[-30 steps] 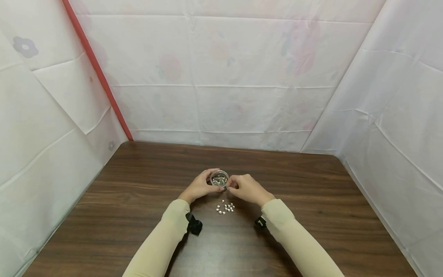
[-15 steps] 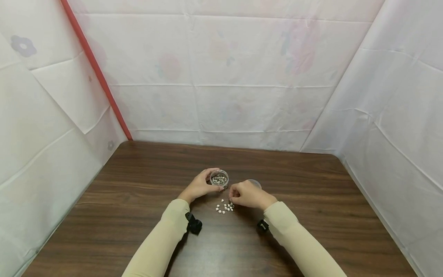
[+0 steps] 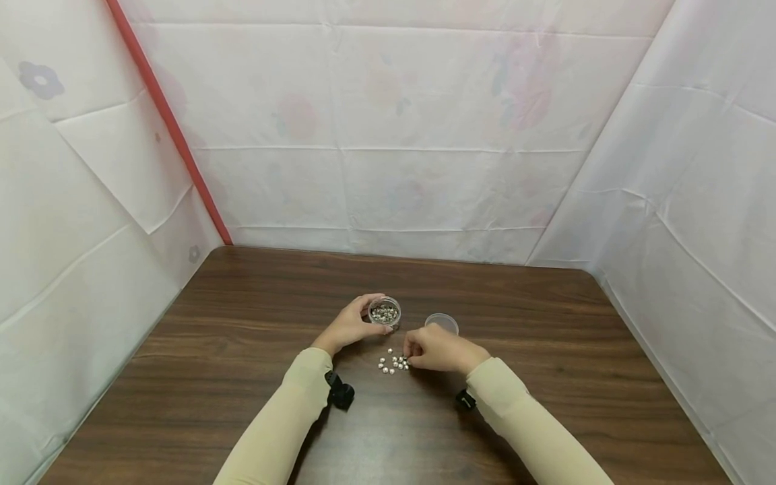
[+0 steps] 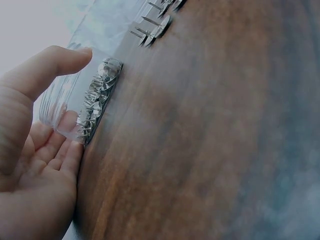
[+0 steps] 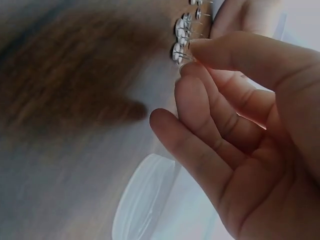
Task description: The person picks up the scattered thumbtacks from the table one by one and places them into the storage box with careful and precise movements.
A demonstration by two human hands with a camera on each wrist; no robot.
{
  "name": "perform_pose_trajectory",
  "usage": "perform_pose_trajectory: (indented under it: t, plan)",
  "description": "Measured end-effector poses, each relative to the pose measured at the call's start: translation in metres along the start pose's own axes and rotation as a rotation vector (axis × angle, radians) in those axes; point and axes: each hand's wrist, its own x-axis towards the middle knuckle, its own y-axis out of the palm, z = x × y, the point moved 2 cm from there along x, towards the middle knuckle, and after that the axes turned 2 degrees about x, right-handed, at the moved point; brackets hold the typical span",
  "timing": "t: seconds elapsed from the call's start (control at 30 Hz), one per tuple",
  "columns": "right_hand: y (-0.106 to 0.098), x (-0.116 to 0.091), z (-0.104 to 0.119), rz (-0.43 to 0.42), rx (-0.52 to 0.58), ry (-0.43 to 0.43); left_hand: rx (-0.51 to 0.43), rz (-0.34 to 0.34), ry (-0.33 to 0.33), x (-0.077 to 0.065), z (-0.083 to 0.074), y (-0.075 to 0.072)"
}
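Note:
The left hand [image 3: 350, 328] holds a clear round plastic jar [image 3: 384, 312] on the table, thumb on its near side and fingers round the far side. Metal thumbtacks [image 4: 97, 102] cover the bottom of this jar in the left wrist view. Just in front lies a small group of loose thumbtacks [image 3: 394, 364], heads down with points up. At the right edge of that group, the right hand [image 3: 441, 348] pinches a thumbtack [image 5: 181, 68] between thumb and index finger, mostly hidden by the fingertips. Its other fingers [image 5: 192, 97] are loosely bent.
A clear round lid [image 3: 445, 321] lies on the brown wood-grain table [image 3: 291, 289], just behind the right hand and partly covered by it. White patterned cloth [image 3: 388, 188] stands along the back and both sides. Each wrist carries a small black camera [image 3: 342, 396].
The right hand has left the jar's side and come down toward the near right to the loose thumbtacks, uncovering the lid. The left hand keeps its hold on the jar.

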Motion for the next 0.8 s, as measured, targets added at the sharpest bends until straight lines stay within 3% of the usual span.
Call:
perform_pose_trajectory:
  t: [0.8]
  plan:
    - [0.0047, -0.0038, 0.002, -0.028, -0.006, 0.017, 0.004, -0.005, 0.017, 0.0, 0.0, -0.0003]
